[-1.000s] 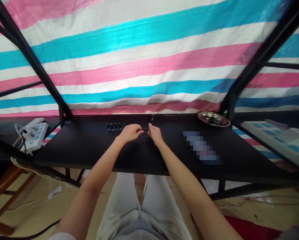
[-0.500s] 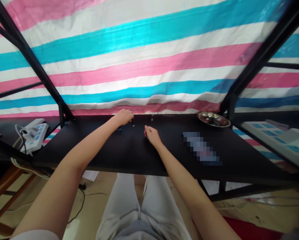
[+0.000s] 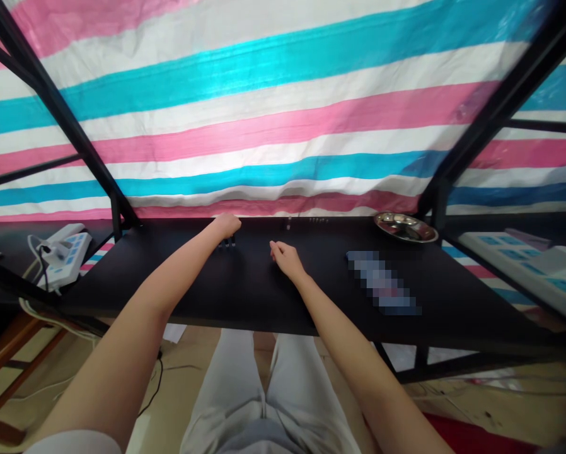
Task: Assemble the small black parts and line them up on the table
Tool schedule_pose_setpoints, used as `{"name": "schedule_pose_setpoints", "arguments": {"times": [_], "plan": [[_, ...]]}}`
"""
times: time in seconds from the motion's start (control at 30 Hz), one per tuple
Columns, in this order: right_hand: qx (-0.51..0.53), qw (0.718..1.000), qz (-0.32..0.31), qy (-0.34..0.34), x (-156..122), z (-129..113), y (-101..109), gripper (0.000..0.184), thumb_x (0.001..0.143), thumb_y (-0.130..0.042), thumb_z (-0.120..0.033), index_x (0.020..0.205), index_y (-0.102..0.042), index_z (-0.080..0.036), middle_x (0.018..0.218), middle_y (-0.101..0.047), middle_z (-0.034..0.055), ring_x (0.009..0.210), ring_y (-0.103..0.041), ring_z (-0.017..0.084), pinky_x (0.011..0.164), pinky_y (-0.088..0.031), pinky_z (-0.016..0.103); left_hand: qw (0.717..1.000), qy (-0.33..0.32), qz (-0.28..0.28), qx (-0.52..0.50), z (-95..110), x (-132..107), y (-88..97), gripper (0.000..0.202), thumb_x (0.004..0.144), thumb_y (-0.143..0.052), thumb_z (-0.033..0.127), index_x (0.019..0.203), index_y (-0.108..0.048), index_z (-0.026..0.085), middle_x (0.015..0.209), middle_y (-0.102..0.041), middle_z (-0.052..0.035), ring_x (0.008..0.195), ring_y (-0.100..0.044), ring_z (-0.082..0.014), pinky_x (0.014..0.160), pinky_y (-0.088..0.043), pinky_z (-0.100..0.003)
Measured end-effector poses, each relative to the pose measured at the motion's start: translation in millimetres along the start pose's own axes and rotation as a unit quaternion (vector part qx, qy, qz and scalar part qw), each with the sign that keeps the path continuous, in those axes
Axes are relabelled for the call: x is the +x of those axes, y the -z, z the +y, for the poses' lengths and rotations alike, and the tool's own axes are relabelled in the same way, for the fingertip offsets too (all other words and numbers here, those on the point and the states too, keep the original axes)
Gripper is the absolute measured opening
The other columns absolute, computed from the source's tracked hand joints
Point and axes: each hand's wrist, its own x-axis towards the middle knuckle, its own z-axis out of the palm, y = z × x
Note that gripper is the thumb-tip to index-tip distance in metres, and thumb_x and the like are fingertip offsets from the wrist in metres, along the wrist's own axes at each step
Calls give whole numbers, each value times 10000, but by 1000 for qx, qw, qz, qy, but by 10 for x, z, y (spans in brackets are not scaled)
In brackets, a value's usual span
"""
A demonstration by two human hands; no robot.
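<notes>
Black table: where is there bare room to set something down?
Free: between left forearm and left black post; also right of the pixelated object, nearer than the metal plate. Crowded: around the left hand and black cylinders.

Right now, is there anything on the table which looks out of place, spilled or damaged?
Nothing visible looks spilled or damaged. The black sticks sit in a row, partly hidden by the left hand. Only the pixelated patch, right of the right hand, looks odd: its details are masked, so I cannot tell what it is.
</notes>
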Motion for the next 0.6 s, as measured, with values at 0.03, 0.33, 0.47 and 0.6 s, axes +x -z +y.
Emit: {"name": "schedule_pose_setpoints", "arguments": {"times": [0.03,0.33,0.47,0.6], "plan": [[0,1000,-1,0,-1,-3,2,459,820,-336,-558,555,-466,-207,507,-507,-8,522,-470,126,583,-358,246,1000,3,3,-11,-9,8,-6,192,688,-563,73,822,-682,143,972,-658,-139,885,-596,-233,723,-412,-276],[-15,1000,-7,7,-5,-6,-5,435,831,-357,-514,549,-469,-203,512,-494,-14,513,-457,115,564,-344,240,999,1,12,-35,-7,34,-19,156,678,-577,85,783,-683,131,934,-663,-149,878,-604,-255,744,-422,-304],[-23,1000,-8,4,-10,-5,-16,441,824,-362,-525,541,-472,-204,507,-500,-13,510,-456,116,552,-345,240,999,1,14,-40,-5,29,-22,164,669,-593,88,797,-685,132,948,-661,-150,885,-606,-257,747,-425,-303],[-27,1000,-11,8,-13,-11,-12,446,820,-362,-530,536,-473,-204,499,-497,-9,507,-453,118,546,-346,240,1000,0,8,-23,-4,18,-29,191,676,-594,103,842,-682,135,970,-656,-153,891,-602,-259,748,-425,-307]]}}
